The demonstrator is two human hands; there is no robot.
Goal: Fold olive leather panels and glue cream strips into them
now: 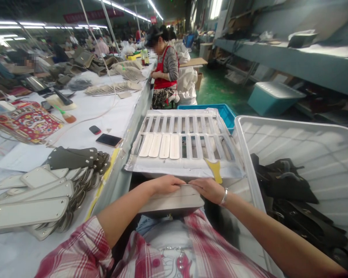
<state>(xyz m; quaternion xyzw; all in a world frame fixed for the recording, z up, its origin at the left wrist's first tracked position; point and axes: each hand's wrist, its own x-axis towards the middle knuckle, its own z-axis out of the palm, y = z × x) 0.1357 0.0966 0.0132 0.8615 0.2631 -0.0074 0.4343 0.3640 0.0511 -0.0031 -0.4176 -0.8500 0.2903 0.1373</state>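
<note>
A pale, flat-sided piece (174, 201) that looks like leather lies across my lap, a seam line running over it and its near side in shadow. My left hand (167, 184) grips its far edge, fingers bent over it. From the other side my right hand (210, 189), with a bracelet on the wrist, presses the same edge, and the fingertips of both hands almost meet. Just beyond is a white slotted rack (188, 164), with several cream strips (160, 146) side by side in its left part. A yellow scraper-like tool (214, 170) lies on the rack's near edge.
Left, a white-covered table (116, 116) holds stacked pale panels (31, 212), dark panels (72, 158), a phone (108, 140) and a glue bottle (68, 116). At right stands a white bin (249, 162) with dark bags (290, 181). A co-worker (169, 65) sits ahead.
</note>
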